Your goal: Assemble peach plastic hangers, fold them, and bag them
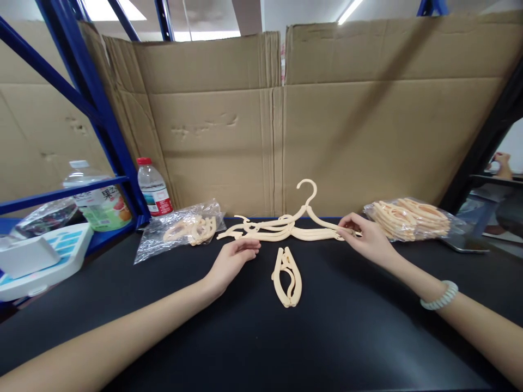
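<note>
Several cream plastic clothes hangers (269,236) lie unfolded and overlapping at the back of the black table. The top hanger (322,222) has its hook raised toward the cardboard. My right hand (365,238) pinches the right end of this top hanger between thumb and fingers. By the left part of the hangers is my left hand (233,262), its fingers stretched out and holding nothing; whether it touches them I cannot tell. A folded cream hanger (297,283) lies flat on the table between my forearms.
A clear bag of hanger parts (192,228) lies at left, a bag of folded hangers (408,218) at right. A red-capped bottle (154,188), a larger bottle (102,204) and a white-and-blue plastic object (61,256) stand left. Cardboard (212,141) walls the back. A dark flat object (466,245) lies right.
</note>
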A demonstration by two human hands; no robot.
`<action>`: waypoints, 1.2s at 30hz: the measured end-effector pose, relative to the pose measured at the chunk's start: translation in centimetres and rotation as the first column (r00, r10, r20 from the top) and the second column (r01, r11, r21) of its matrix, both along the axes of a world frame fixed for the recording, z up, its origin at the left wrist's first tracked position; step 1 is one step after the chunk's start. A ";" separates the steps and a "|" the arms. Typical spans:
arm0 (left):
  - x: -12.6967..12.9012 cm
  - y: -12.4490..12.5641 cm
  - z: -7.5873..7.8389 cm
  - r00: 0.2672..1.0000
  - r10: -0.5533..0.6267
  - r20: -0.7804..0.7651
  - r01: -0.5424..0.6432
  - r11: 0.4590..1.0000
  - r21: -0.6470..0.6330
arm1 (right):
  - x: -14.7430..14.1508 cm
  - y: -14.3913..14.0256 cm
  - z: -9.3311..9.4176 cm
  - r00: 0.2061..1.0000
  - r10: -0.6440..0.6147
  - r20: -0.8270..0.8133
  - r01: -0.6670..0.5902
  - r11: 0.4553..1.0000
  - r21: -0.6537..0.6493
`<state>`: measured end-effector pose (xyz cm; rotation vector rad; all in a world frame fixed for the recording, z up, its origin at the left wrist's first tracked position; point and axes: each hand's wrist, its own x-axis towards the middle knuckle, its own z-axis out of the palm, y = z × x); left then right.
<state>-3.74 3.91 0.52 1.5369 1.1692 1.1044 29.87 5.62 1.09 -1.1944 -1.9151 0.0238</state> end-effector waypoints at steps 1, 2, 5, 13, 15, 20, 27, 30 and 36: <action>0.0 0.0 0.0 0.999 0.021 0.039 -0.019 0.999 -0.031 | 0.0 -0.1 0.1 1.000 -0.005 -0.028 0.005 1.000 -0.001; 0.1 -0.1 0.0 0.996 0.043 0.077 -0.039 0.998 -0.049 | 0.1 -0.1 0.2 0.999 -0.007 -0.049 0.007 1.000 -0.003; 0.1 -0.3 -0.3 0.988 0.082 0.134 -0.083 0.997 -0.001 | 0.0 -0.4 0.5 1.000 -0.001 -0.016 0.001 1.000 0.016; 0.3 -1.2 -0.6 0.976 -0.055 -0.209 0.111 0.956 0.270 | -1.4 -1.4 0.0 0.962 0.166 0.216 -0.182 0.982 0.057; 0.5 -1.6 -0.3 0.946 -0.065 -0.318 0.172 0.932 0.319 | -1.7 -1.4 -0.2 0.945 0.205 0.255 -0.227 0.972 0.060; 0.7 -2.0 0.4 0.929 -0.124 -0.348 0.237 0.923 0.304 | -1.7 -1.3 -0.1 0.892 0.157 0.423 -0.257 0.948 0.190; 0.7 -1.7 0.5 0.951 -0.147 -0.273 0.215 0.947 0.240 | -1.8 -2.3 0.6 0.803 -0.270 0.531 0.025 0.905 0.424; 0.8 -1.7 0.5 0.951 -0.158 -0.265 0.225 0.942 0.247 | -2.1 -2.7 0.7 0.771 -0.347 0.534 0.054 0.871 0.488; 0.5 -1.3 0.0 0.946 -0.148 -0.289 0.222 0.944 0.245 | -2.5 -2.8 0.8 0.838 -0.241 0.489 0.027 0.914 0.404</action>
